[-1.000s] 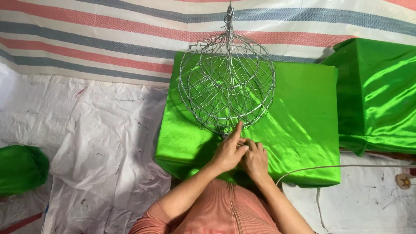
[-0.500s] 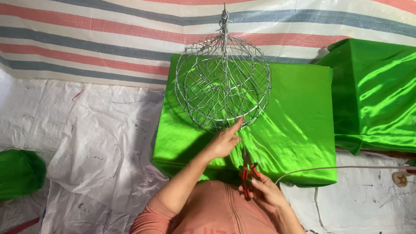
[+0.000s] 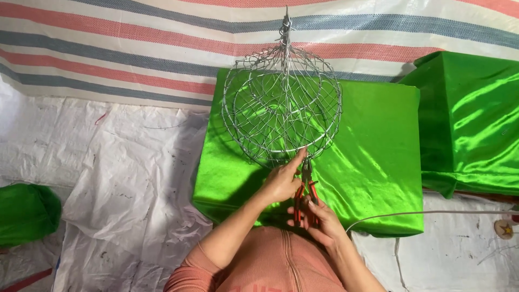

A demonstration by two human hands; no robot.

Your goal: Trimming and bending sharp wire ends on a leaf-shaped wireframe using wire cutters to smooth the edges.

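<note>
My left hand (image 3: 281, 181) pinched the lower rim of the wire mesh basket (image 3: 282, 105), forefinger stretched up along the wire; the basket hung over a green satin-covered block (image 3: 373, 162); its top twist ran to the picture's upper edge. My right hand (image 3: 319, 219) was closed round the orange handles of the pliers (image 3: 306, 186), whose tip met the rim; whether the tip gripped wire I could not tell. My forearms were cut off below.

Floor (image 3: 124, 178) w/ white sheeting; green satin-covered block (image 3: 373, 162) on it, 2nd (image 3: 470, 119) beside.
</note>
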